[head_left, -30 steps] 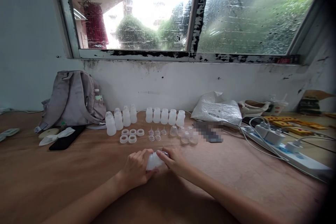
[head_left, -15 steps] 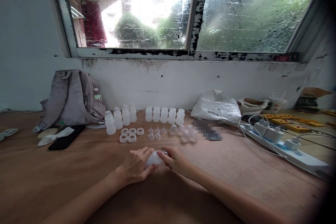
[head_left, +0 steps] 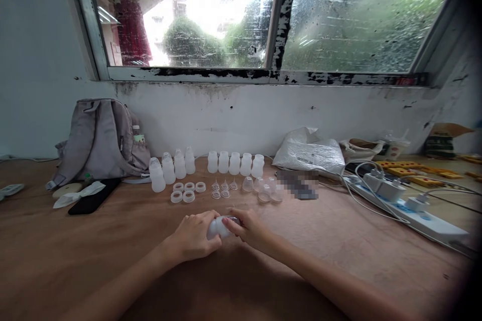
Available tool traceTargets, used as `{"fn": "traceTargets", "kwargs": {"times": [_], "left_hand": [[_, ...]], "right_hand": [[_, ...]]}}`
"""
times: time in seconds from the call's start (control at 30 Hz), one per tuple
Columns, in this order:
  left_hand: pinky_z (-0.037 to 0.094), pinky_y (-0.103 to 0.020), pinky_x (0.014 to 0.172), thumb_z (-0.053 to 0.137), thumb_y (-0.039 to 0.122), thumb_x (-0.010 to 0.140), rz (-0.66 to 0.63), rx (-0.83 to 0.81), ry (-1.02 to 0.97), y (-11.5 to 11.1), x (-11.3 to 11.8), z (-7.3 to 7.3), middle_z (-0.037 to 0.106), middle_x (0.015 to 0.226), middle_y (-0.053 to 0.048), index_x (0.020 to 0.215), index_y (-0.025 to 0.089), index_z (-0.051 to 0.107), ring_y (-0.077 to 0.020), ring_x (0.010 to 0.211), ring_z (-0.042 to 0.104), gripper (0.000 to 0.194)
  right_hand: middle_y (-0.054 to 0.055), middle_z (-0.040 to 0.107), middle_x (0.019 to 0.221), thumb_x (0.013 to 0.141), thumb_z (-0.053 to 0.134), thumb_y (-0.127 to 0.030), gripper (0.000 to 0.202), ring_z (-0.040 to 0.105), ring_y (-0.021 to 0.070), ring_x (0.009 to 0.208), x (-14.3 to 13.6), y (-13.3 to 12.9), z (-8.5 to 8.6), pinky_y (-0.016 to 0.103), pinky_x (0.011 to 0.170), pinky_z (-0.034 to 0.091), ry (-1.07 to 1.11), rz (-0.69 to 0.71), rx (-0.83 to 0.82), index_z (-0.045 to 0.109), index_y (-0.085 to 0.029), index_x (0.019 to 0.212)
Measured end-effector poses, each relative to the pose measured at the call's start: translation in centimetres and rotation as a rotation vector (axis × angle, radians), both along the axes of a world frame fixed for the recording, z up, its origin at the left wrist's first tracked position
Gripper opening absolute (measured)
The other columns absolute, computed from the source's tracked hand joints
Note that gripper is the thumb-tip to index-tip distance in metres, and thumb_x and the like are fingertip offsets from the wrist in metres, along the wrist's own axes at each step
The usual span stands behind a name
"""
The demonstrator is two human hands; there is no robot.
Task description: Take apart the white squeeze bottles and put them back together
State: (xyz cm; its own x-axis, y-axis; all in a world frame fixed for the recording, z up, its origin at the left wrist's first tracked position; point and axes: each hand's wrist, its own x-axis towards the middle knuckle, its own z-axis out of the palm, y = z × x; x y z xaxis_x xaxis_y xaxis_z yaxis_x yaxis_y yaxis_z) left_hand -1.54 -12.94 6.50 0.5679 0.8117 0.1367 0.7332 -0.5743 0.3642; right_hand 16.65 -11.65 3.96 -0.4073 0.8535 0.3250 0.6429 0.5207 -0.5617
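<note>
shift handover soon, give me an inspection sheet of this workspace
Surface: brown tabletop, no spill seen
Work things: capped bottles, open bottles, rings, nipples, clear caps
Clutter: backpack, black flat object, plastic bag
Grips: left hand and right hand hold a bottle
Cables: looped around the power strip, right side
Surroundings: stained wall, flaking window frame
</note>
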Motion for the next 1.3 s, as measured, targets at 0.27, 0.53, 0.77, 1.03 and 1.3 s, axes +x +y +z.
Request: {"fn": "traceTargets", "kwargs": {"times": [0.27,0.53,0.77,1.03,1.3], "left_hand": [[0.035,-0.031,0.077,0.043,0.024,0.068,-0.009,0.092,-0.049,0.6,1.3,-0.6,0.053,0.097,-0.003,0.100,0.021,0.046,-0.0198,0.088,0.049,0.033],[0.035,-0.032,0.075,0.044,0.023,0.066,-0.020,0.093,-0.099,1.1,1.4,-0.8,0.053,0.094,-0.004,0.097,0.020,0.045,-0.0199,0.084,0.050,0.031],[0.036,-0.030,0.075,0.045,0.023,0.064,-0.030,0.077,-0.109,1.3,1.3,-0.6,0.054,0.096,-0.004,0.097,0.020,0.046,-0.0203,0.085,0.050,0.032],[0.035,-0.029,0.069,0.044,0.025,0.067,0.026,-0.005,-0.153,2.1,0.5,-0.3,0.055,0.090,-0.002,0.096,0.022,0.047,-0.0199,0.078,0.051,0.030],[0.035,-0.027,0.073,0.037,0.025,0.073,-0.024,-0.223,-0.569,4.1,-0.2,-0.8,0.053,0.086,-0.003,0.099,0.017,0.046,-0.0171,0.079,0.047,0.029]], "right_hand": [[-0.003,0.046,0.051,0.079,0.045,-0.034,0.025,0.038,0.0069,0.046,0.1,0.0,0.1,0.019,0.044,0.025,-0.028,-0.075,0.068,0.059,-0.014,0.074],[-0.002,0.048,0.050,0.077,0.047,-0.037,0.027,0.038,0.0060,0.045,0.8,0.2,0.9,0.019,0.042,0.023,-0.061,-0.052,0.036,0.059,-0.014,0.069],[-0.003,0.050,0.052,0.077,0.049,-0.037,0.026,0.039,0.0059,0.046,1.1,0.1,1.3,0.018,0.044,0.025,-0.086,-0.018,0.050,0.060,-0.014,0.073],[0.002,0.059,0.071,0.076,0.052,-0.039,0.029,0.049,0.0090,0.054,2.1,-0.1,2.6,0.020,0.051,0.038,-0.033,0.017,0.159,0.059,-0.017,0.094],[0.003,0.058,0.080,0.072,0.056,-0.039,0.041,0.053,0.0135,0.062,6.7,4.4,5.4,0.025,0.058,0.042,-0.102,-0.225,0.285,0.045,-0.020,0.107]]}}
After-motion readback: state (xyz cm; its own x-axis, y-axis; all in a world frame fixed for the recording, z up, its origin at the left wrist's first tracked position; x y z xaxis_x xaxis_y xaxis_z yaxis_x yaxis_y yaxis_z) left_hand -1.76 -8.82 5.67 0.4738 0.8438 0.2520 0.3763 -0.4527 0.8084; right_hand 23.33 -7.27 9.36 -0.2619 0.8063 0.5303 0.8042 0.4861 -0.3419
